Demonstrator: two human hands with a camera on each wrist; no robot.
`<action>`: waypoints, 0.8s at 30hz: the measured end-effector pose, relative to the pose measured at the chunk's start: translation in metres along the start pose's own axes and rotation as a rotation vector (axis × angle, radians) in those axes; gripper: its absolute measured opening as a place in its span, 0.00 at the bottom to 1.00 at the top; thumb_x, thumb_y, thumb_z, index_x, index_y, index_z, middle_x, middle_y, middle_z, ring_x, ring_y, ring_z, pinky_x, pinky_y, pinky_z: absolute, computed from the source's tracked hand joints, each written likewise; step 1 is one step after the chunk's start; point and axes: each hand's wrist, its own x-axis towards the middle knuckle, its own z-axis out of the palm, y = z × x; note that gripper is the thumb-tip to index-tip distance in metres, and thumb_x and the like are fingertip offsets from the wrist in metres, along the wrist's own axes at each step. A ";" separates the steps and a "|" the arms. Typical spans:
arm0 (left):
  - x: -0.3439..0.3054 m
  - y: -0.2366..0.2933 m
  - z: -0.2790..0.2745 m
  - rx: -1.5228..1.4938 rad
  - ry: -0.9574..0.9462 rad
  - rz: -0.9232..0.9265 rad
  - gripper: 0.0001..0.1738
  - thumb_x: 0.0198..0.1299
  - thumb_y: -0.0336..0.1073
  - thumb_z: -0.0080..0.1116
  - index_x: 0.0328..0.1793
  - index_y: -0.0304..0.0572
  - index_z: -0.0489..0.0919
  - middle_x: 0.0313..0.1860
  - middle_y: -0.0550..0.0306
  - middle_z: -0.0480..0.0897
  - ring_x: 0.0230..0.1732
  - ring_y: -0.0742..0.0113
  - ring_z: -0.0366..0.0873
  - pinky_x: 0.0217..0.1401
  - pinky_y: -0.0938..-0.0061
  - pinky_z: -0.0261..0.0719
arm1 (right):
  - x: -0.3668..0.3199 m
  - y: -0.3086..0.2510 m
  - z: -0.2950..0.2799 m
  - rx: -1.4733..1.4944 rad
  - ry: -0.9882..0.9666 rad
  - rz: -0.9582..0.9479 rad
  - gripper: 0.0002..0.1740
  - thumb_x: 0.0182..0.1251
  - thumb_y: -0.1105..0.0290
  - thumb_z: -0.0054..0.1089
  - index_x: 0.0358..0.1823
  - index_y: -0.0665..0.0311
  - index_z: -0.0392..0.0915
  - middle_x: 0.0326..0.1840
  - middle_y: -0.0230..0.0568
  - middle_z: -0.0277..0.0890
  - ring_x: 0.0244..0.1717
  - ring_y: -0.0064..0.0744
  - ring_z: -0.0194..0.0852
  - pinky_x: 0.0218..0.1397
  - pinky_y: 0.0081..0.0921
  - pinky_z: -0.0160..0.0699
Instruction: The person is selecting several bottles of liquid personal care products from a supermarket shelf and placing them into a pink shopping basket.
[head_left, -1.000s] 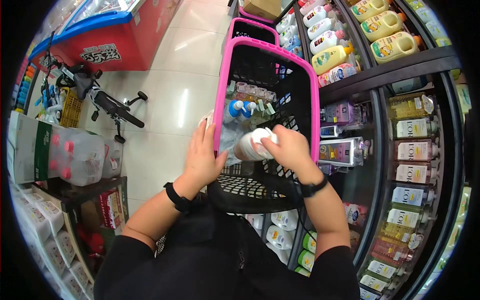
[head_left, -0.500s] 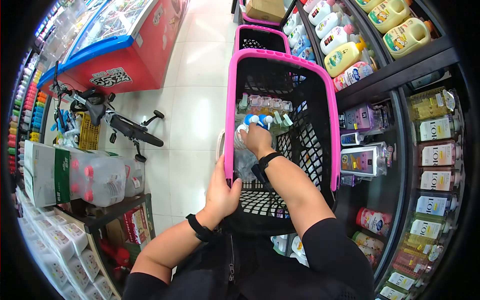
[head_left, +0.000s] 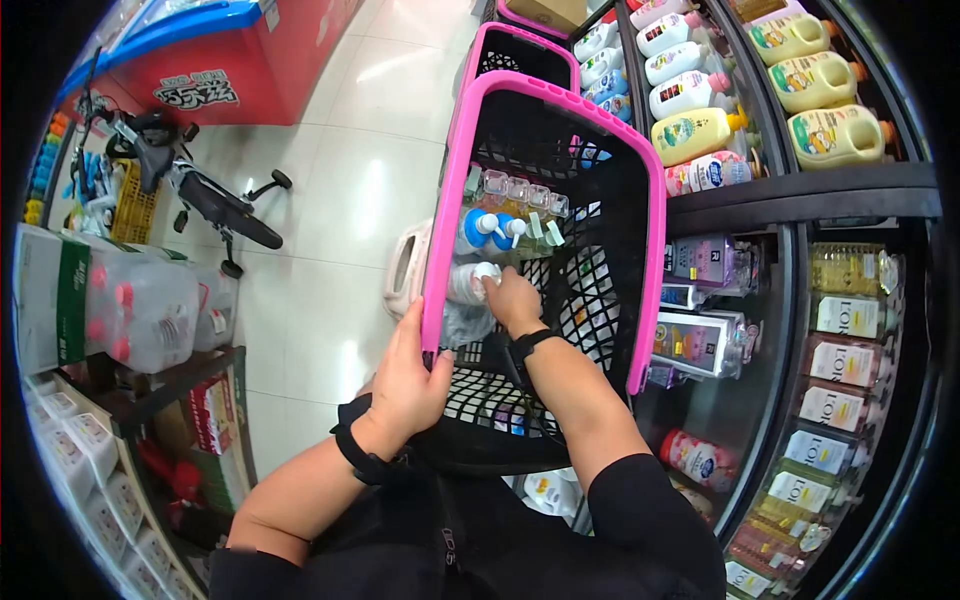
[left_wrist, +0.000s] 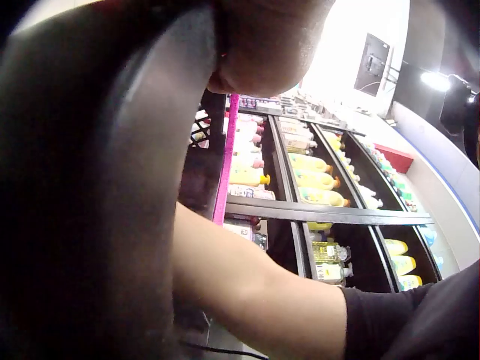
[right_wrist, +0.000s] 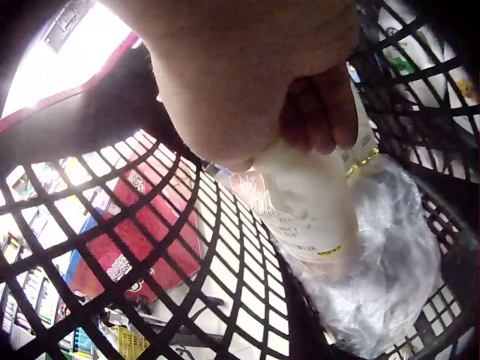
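Note:
My right hand reaches down inside the black basket with a pink rim and grips a white bottle by its top end. In the right wrist view the bottle, with pale lettering, stands tilted against a crumpled clear plastic bag. Beyond it in the basket are blue-topped pump bottles and several clear-capped bottles. My left hand rests on the left side of the rim, its fingers lying straight along it. The left wrist view shows only part of that hand.
Shelves of yellow bottles and labelled pump bottles line the right side. A small bicycle stands by a red freezer at the left, with large clear jugs nearer. Another pink-rimmed basket is ahead.
My right hand has lowered the white bottle from above the basket's near part down into it, beside the blue-topped bottles. The left hand has stayed on the rim.

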 end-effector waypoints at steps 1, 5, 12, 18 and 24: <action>0.001 0.000 0.000 0.003 0.005 0.006 0.41 0.60 0.29 0.60 0.79 0.25 0.56 0.67 0.26 0.72 0.67 0.31 0.72 0.71 0.53 0.71 | 0.000 0.012 -0.001 -0.003 -0.015 0.049 0.27 0.70 0.47 0.59 0.45 0.69 0.78 0.40 0.63 0.84 0.41 0.65 0.84 0.47 0.54 0.82; 0.002 -0.004 0.000 0.006 -0.007 0.026 0.42 0.61 0.30 0.60 0.79 0.25 0.56 0.67 0.26 0.72 0.67 0.32 0.73 0.71 0.54 0.71 | -0.001 0.044 -0.025 -0.021 0.026 0.178 0.27 0.69 0.48 0.60 0.44 0.70 0.78 0.41 0.63 0.84 0.44 0.64 0.84 0.50 0.55 0.81; 0.001 -0.001 0.001 0.028 -0.051 -0.027 0.42 0.62 0.30 0.59 0.80 0.26 0.55 0.71 0.28 0.69 0.71 0.35 0.70 0.74 0.56 0.68 | 0.026 0.087 0.004 -0.019 0.178 0.240 0.25 0.68 0.50 0.62 0.45 0.69 0.77 0.38 0.59 0.85 0.41 0.61 0.86 0.45 0.51 0.84; 0.000 -0.003 0.004 -0.092 -0.086 -0.091 0.42 0.62 0.26 0.57 0.81 0.27 0.53 0.72 0.32 0.69 0.73 0.42 0.69 0.76 0.60 0.66 | 0.030 0.085 0.006 0.035 0.221 0.261 0.26 0.68 0.50 0.63 0.48 0.69 0.76 0.41 0.59 0.84 0.42 0.58 0.86 0.46 0.48 0.84; -0.001 -0.016 0.009 -0.165 -0.074 -0.149 0.41 0.62 0.24 0.55 0.82 0.30 0.54 0.72 0.40 0.69 0.71 0.53 0.69 0.75 0.64 0.65 | 0.035 0.092 0.003 0.359 0.166 0.364 0.28 0.62 0.49 0.66 0.51 0.67 0.77 0.47 0.60 0.84 0.50 0.60 0.84 0.53 0.51 0.82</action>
